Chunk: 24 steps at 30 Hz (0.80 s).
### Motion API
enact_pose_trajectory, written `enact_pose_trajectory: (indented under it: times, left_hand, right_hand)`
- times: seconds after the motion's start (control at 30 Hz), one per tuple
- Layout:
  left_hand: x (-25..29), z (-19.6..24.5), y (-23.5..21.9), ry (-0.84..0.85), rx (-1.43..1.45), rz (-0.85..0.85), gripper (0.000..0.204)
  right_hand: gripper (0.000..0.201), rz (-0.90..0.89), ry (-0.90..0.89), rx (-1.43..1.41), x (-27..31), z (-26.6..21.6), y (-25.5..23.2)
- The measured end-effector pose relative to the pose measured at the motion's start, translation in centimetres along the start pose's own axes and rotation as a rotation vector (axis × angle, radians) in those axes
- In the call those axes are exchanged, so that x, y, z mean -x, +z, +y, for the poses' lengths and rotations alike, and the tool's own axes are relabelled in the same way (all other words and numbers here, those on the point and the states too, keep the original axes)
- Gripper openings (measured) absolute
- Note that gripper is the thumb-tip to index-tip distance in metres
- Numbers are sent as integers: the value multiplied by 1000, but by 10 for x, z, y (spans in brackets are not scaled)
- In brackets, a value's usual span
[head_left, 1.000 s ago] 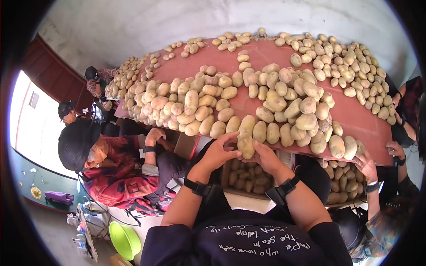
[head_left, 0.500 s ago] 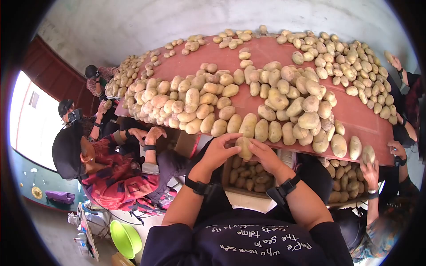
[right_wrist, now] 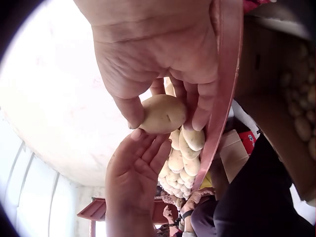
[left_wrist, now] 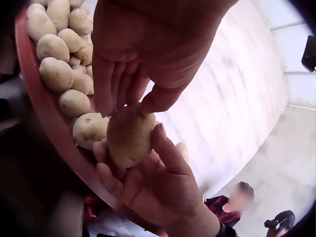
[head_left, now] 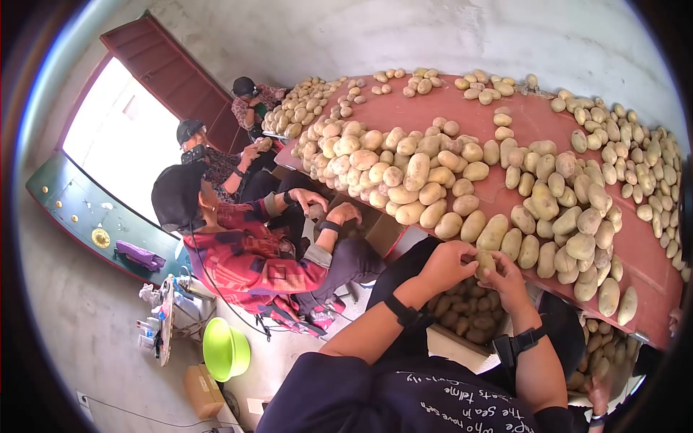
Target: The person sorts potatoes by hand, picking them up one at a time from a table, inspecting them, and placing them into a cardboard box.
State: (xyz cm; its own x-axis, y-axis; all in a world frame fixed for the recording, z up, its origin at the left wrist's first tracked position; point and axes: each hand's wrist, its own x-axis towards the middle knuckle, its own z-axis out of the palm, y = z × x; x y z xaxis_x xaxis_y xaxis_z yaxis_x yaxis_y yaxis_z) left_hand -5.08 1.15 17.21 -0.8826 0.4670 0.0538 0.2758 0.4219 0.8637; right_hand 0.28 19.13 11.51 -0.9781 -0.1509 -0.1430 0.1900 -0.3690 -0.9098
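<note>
Left hand [head_left: 446, 265] and right hand [head_left: 508, 283] fingers both grip one potato [right_wrist: 162, 113]; cardboard box [head_left: 460, 342] below fingers shows in head view, not in left wrist.

A dark navy, short-sleeved T-shirt [head_left: 339, 393] with white handwriting-style lettering [head_left: 447, 404] across it is worn with black trousers [head_left: 401, 278] and two black wrist straps [head_left: 397, 307], each carrying a boxy black module [head_left: 507, 349].
</note>
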Motion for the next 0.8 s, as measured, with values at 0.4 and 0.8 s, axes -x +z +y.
enact_pose_trajectory:
  times: [0.4, 0.8]
  left_hand:
    - [-2, -4, -6, -31, -61, -58, 30]
    - [-2, -13, -2, 48, 11, -221, 53]
  right_hand:
    - [40, -9, -42, 81, 2, 0, 1]
    - [36, -89, 49, -83, -1, 22, -7]
